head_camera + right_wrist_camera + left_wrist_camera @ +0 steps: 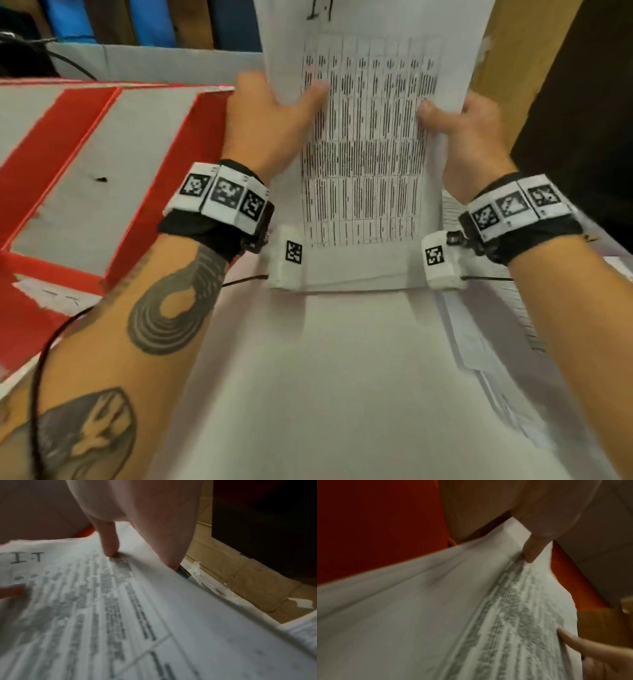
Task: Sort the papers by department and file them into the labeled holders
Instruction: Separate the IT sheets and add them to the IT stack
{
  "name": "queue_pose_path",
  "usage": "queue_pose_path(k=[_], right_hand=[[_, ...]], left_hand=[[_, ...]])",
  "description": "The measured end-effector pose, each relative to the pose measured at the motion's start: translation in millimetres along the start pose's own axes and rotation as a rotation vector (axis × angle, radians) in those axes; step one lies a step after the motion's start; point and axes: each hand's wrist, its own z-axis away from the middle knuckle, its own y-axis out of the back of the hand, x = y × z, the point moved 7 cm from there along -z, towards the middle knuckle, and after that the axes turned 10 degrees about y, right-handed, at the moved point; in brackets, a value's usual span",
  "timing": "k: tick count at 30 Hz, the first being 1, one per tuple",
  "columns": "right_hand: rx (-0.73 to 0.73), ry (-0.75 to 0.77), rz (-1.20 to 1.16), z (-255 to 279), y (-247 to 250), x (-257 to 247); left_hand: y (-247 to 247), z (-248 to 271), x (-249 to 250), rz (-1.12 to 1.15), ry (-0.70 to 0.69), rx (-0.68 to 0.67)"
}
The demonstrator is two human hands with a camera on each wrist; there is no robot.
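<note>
A white printed sheet with a dense table and a handwritten "I.T" heading is held up in front of me by both hands. My left hand pinches its left edge, thumb on the printed face. On the right edge my right hand pinches the same way, its thumb pressed on the table print. A red and white cardboard holder with a taped paper label stands at my left, beside the left forearm.
More printed papers lie spread on the white table under and right of my right forearm. A brown cardboard box rises at the back right, with blue and dark things behind the holder. Thin black cables run from both wristbands.
</note>
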Motion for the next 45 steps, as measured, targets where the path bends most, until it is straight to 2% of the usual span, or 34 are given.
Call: queue_pose_path(k=[3,6,10,13,19,23,25,28,31,34,37,42,45], right_hand=[[0.080,0.091,0.064,1,-1,2],[0.106,0.143,0.060,-3,0,0],[0.021,0.072,0.027,3,-4,14],[0.047,0.062,0.031,9,-2,22],[0.061,0.143,0.064,1,-17,7],[0.074,0.102,0.052,-2,-14,14],[0.062,0.065,0.078,1,-13,21],[0.013,0.058,0.099,3,-17,21],[0.038,0.075,0.035,-1,-14,14],[0.030,0.055,-0.025,-4,-10,16],[-0.029,0.008,-0.006,-2,-15,24],[0.029,0.004,-0.050,-4,-11,20],[-0.009,-0.035,-0.024,-1,-17,26]], left_hand=[[-17,-3,-5,-0.121,0.012,-0.012],[-17,-8,-3,-0.016,0.019,-0.015],[-14,-12,-15,0.190,-0.021,-0.070],[-15,-16,-34,0.285,-0.013,-0.094],[-20,-24,-28,0.170,-0.054,-0.047],[-10,-29,-38,0.258,0.009,0.002],[-9,-29,-49,0.258,0.027,-0.024],[-18,-26,-46,0.184,-0.029,-0.108],[-16,-27,-35,0.231,-0.074,-0.091],[-12,-27,-42,0.335,-0.024,-0.095],[-17,-25,-53,0.309,0.042,-0.156],[-16,-27,-49,0.407,0.080,-0.177],[-19,-28,-60,0.421,0.147,-0.197]])
